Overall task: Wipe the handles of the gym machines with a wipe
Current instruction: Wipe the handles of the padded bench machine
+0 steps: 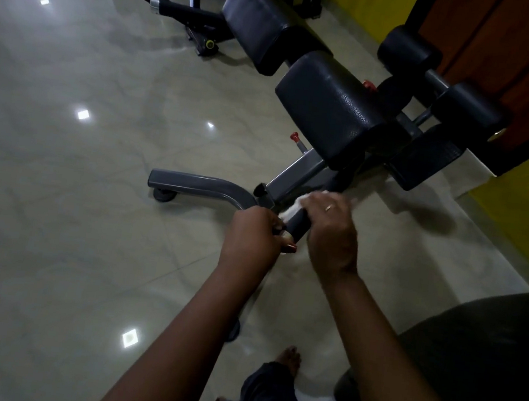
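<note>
A: Status?

B: Mid-wipe, I'd say. Left hand (253,235) has its fingers curled round the near end of the black handle grip (298,226), steadying it. Right hand (332,232) is wrapped over the same grip just beyond, with the white wipe (291,208) bunched under its fingers against the grip. The right hand is blurred.

A: Next move?

B: My read: slide the wipe along the full grip. The left hand covers the near end, so it has to shift. The grey base bar (198,185) is no handle. Beyond it are the bench pads (327,108) and foam rollers (408,51). The second machine (180,6) at the back is the likely next target.
</note>
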Available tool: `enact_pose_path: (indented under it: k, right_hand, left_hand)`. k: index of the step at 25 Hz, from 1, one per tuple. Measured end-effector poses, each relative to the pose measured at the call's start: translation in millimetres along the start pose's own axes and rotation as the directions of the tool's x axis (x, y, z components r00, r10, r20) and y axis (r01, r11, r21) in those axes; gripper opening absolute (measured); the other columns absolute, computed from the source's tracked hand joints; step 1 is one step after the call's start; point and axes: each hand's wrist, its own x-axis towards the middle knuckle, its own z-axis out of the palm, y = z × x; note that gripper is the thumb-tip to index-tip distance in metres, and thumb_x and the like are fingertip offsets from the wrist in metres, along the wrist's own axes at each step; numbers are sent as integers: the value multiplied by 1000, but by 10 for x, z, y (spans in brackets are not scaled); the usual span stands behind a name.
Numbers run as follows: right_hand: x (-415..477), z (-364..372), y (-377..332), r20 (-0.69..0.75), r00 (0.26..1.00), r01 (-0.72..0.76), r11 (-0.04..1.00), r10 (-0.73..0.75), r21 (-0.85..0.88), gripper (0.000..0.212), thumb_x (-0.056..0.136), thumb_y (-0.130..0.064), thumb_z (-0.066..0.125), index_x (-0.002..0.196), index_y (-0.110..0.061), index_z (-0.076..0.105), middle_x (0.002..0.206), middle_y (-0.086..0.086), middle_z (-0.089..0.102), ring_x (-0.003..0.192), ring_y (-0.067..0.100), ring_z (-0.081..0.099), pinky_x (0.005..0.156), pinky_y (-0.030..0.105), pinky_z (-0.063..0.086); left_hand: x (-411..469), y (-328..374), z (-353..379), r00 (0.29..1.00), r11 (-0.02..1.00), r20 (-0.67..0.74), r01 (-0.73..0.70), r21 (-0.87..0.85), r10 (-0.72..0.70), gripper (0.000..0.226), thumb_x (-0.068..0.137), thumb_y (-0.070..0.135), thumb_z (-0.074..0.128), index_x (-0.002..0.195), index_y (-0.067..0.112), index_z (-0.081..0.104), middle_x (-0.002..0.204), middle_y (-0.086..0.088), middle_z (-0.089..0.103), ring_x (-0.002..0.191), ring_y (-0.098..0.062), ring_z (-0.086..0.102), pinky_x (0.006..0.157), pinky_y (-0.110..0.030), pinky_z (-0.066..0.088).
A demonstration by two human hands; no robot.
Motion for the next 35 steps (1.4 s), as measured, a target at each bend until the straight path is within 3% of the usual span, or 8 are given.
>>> enact_pose_path:
  k: [4, 8, 11, 14, 16, 19, 31, 35]
  right_hand:
    - [-7, -116, 58, -34, 947, 320, 947, -320, 20, 38, 103, -10, 36, 96, 1, 72, 97, 13, 69, 92, 30, 59, 87, 36, 51]
    - [190, 166, 649, -86, 961, -268, 960, 261, -79, 26, 92, -5, 49, 108, -8, 69, 99, 13, 68, 92, 33, 62, 85, 33, 46]
    - [168, 264, 415, 44, 454, -814, 395, 890, 426, 22, 89, -7, 58, 101, -21, 69, 101, 2, 69, 92, 20, 65, 85, 32, 53]
    - [20, 216, -198, 404, 121, -624, -247, 907, 741, 28, 90, 5, 54, 95, -22, 59, 95, 6, 67, 78, 16, 64, 74, 35, 56]
    - [-47, 186, -359, 732, 174, -367, -646, 659, 669, 27, 85, 12, 53, 94, -12, 61, 90, 12, 66, 78, 22, 64, 81, 36, 54]
    - [100, 285, -75, 852, 299, -237, -832, 429, 502, 28, 65, 4, 66, 92, -4, 66, 85, 16, 69, 73, 25, 71, 69, 32, 60]
    - [74, 211, -159, 806, 267, -242, -773, 528, 587, 38, 77, 10, 44, 109, -1, 61, 94, 15, 67, 76, 24, 70, 65, 29, 58]
    - [-174, 94, -472, 145, 298, -736, 131, 943, 664, 23, 93, -5, 56, 110, -3, 70, 102, 10, 71, 94, 19, 66, 79, 24, 52]
  left_hand:
    - [-15, 21, -1, 1000, 1000, -10, 8, 2, -8, 24, 72, 23, 83, 91, 12, 75, 85, -7, 73, 80, -16, 66, 64, -23, 41]
    - [-27, 9, 19, 999, 1000, -30, 19, -5, -19, 30, 74, 26, 81, 100, 13, 75, 91, -5, 72, 87, -18, 65, 66, -23, 38]
    - [-21, 11, 37, 999, 1000, -31, 14, 3, -14, 29, 74, 27, 80, 99, 13, 74, 90, -6, 71, 85, -18, 65, 67, -23, 38]
    - [-30, 24, 45, 998, 1000, -58, 18, 9, -17, 22, 75, 23, 79, 94, 12, 75, 86, -8, 71, 79, -18, 63, 63, -23, 36]
    - [-37, 34, 49, 997, 1000, -78, 10, 10, -9, 18, 76, 20, 79, 92, 12, 75, 85, -8, 71, 80, -20, 64, 62, -23, 38]
    - [-35, 29, 60, 997, 1000, -74, 5, 24, -3, 22, 76, 22, 79, 95, 13, 75, 86, -9, 71, 80, -21, 65, 63, -24, 40]
    - [-56, 30, 97, 994, 1000, -110, 2, 24, 1, 19, 78, 18, 77, 96, 14, 75, 88, -8, 71, 84, -21, 65, 63, -24, 38]
    - [-51, 24, 100, 995, 1000, -96, 11, -20, -13, 22, 77, 18, 78, 98, 14, 76, 87, -5, 72, 82, -17, 65, 66, -21, 39]
